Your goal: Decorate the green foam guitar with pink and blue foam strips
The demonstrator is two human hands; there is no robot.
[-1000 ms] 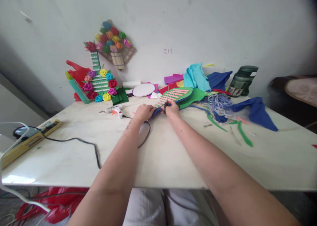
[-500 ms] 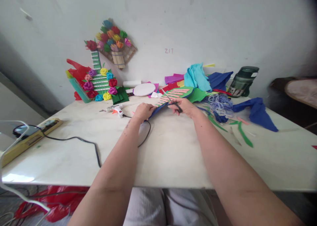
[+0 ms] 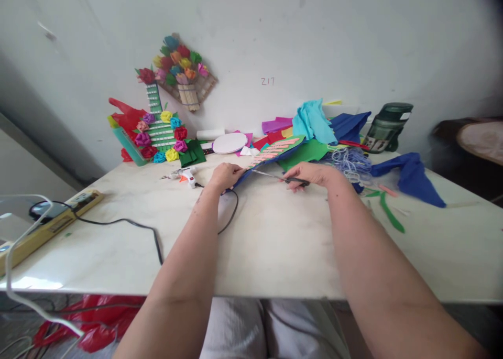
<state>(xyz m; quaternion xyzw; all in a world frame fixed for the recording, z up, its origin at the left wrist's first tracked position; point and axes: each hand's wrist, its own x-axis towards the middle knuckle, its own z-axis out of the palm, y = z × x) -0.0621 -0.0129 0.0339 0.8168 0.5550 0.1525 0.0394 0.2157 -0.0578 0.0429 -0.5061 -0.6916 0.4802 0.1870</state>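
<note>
My left hand (image 3: 227, 176) pinches the near end of a green and blue craft piece (image 3: 275, 150) that carries rows of pink strips. To its right, my right hand (image 3: 302, 176) is closed on the black handles of a pair of scissors (image 3: 268, 174). The blades point left, and their tips meet the near edge of the piece beside my left fingers. Whether the blades are apart is too small to tell. Left of my left hand lies a white glue gun (image 3: 188, 177) with a black cord.
Paper flowers decorate a green craft guitar (image 3: 162, 133) at the back left. A power strip (image 3: 58, 222) lies on the left. Farther right are blue-white yarn (image 3: 349, 164), a dark bottle (image 3: 387, 127), blue paper (image 3: 416, 178) and green scraps (image 3: 390, 215). A white oval (image 3: 230, 143) rests near the wall.
My right hand has moved right and slightly down with the scissors, whose blades went from lying over the pink strips to the near edge. My left hand keeps its hold.
</note>
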